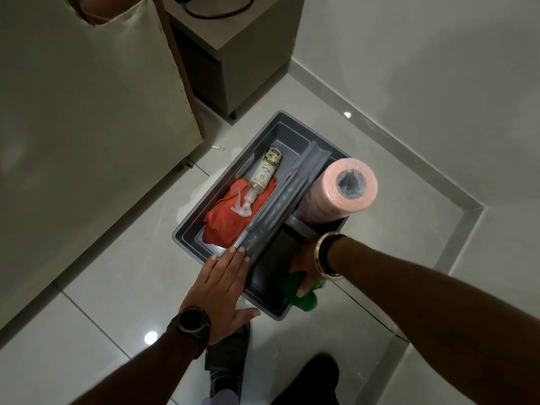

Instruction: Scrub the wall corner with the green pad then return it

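Observation:
A grey plastic caddy [187,229] with a centre handle stands on the tiled floor. My right hand [306,263] reaches into its near right compartment and grips the green pad [304,298], which hangs over the caddy's near rim. My left hand [222,285], with a black watch on the wrist, rests flat on the near end of the caddy's handle, fingers spread. The wall corner [479,204] lies to the right, where the grey skirting bends.
The caddy's left compartment holds an orange cloth [225,220] and a spray bottle [260,176] lying on it. A pink roll [339,191] stands in the far right compartment. A brown cabinet [230,62] stands behind; a pale panel [87,112] fills the left. My dark shoes [228,363] are below.

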The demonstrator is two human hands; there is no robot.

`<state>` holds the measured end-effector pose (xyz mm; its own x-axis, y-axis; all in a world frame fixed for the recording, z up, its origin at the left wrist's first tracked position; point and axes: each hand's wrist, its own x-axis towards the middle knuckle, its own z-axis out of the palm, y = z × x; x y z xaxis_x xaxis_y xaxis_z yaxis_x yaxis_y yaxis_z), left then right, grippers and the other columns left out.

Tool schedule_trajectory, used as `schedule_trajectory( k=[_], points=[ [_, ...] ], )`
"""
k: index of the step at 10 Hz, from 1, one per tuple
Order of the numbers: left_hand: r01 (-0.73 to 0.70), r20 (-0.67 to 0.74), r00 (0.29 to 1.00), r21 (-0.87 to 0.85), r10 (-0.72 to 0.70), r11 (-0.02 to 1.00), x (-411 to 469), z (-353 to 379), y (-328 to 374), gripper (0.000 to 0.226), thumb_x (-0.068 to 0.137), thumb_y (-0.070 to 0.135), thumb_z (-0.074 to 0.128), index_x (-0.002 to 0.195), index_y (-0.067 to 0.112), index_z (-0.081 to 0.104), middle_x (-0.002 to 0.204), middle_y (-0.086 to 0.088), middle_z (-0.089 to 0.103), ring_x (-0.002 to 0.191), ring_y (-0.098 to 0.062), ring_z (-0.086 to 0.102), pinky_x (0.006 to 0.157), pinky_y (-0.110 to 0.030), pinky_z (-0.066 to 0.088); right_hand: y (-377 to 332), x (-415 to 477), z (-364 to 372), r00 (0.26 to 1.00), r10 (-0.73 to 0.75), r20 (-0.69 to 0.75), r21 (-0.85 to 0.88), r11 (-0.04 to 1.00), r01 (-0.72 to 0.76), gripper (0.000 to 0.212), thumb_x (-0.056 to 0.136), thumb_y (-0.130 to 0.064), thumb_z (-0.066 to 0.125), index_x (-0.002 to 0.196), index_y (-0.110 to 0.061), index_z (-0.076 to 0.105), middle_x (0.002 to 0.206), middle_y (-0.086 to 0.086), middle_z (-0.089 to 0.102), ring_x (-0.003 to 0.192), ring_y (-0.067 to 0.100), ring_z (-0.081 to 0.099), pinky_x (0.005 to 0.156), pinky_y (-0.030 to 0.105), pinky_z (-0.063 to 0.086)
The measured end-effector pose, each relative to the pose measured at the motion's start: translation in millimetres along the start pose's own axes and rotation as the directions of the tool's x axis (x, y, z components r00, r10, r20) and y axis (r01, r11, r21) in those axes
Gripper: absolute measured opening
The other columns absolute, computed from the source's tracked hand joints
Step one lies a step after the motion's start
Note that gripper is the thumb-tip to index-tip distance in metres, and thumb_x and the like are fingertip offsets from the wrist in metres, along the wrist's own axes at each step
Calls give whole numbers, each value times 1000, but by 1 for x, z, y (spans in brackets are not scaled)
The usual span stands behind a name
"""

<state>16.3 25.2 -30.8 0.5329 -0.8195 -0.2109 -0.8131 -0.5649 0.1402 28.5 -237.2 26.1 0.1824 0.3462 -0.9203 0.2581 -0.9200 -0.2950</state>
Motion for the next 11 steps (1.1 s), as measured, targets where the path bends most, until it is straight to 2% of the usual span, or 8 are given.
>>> schedule_trajectory(
  k=[1,2,3,4,5,8,10,11],
  points=[
    [2,13,1000,1,-2,1000,0,1,0,99,88,83,38,147,5,50,153,-18,51,140,-39,49,113,-56,32,1,1,-2,1000,20,-10,15,1000,-20,58,91,-55,51,139,-22,45,135,6,52,121,30,49,99,46,41],
    [3,21,1000,-4,-3,1000,-1,0,0,99,88,83,38,148,5,49,153,-18,50,141,-38,48,114,-56,31,-3,-4,6,974,-21,-225,-125,992,-8,62,89,-56,53,142,-28,39,146,3,41,132,31,36,109,50,31],
    [13,39,999,-18,-12,1000,-1,-3,2,99,88,83,35,147,5,50,153,-18,51,140,-38,49,113,-56,32,-7,-15,26,859,-84,-506,-122,992,26,58,87,-47,61,137,-23,45,140,6,45,127,30,39,106,48,32],
    [11,40,999,-23,-11,1000,-1,-3,1,98,89,83,32,147,6,50,153,-18,51,140,-38,49,112,-55,32,-8,-15,59,721,-250,-646,-282,956,79,33,85,-37,67,110,-17,62,109,7,68,101,30,64,94,44,48],
    [9,13,1000,-18,-9,1000,-2,-3,2,97,90,82,30,145,6,53,151,-17,53,138,-38,51,111,-56,34,-5,-11,88,731,-218,-647,-330,944,-10,51,85,-59,48,116,-20,61,115,3,68,107,26,61,103,43,42],
    [-4,-20,1000,19,4,1000,-1,3,1,96,90,81,36,147,6,50,152,-18,52,139,-38,51,116,-53,33,-5,17,103,588,-221,-778,-324,943,-75,34,81,-34,69,111,-22,56,111,3,64,102,26,58,99,40,41],
    [-29,-25,999,22,30,999,0,-25,3,96,88,82,42,148,7,49,154,-16,50,141,-35,48,123,-47,20,-13,-14,92,612,-132,-779,-281,947,-154,83,66,-64,70,130,-17,47,134,9,53,125,33,46,106,52,34],
    [-56,-8,998,9,56,998,-6,-72,23,96,87,79,48,150,7,48,156,-15,47,143,-34,46,121,-44,11,-31,-67,101,594,17,-804,-154,959,-237,89,59,-70,71,130,-20,50,132,6,56,124,29,49,106,52,37]
  ],
)
